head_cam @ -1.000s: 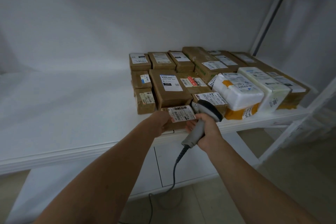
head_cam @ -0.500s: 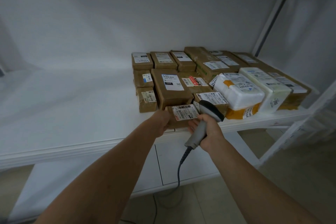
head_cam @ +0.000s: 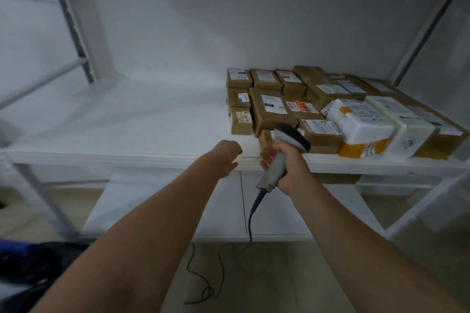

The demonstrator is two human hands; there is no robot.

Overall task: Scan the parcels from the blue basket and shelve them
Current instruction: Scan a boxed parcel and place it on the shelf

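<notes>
My right hand (head_cam: 288, 165) grips the handle of a grey barcode scanner (head_cam: 284, 150) whose dark head sits over the shelf's front edge. A small brown parcel (head_cam: 265, 138) lies on the white shelf (head_cam: 152, 129) at the front of the parcel group, mostly hidden behind the scanner. My left hand (head_cam: 227, 157) hovers just left of it, fingers loosely curled, holding nothing. Behind lie several brown boxes (head_cam: 269, 109) and white padded parcels (head_cam: 361, 124) with labels. A corner of the blue basket (head_cam: 12, 246) shows at the lower left.
The scanner's dark cable (head_cam: 250, 221) hangs down to the floor, where loose cord lies coiled. Shelf posts stand at left (head_cam: 43, 198) and right (head_cam: 417, 40). A lower white shelf board sits under the parcels. The shelf's left half is bare white surface.
My left hand has let go of the small labelled parcel and drawn back left off the shelf edge. The view has swung left, bringing the basket corner into sight.
</notes>
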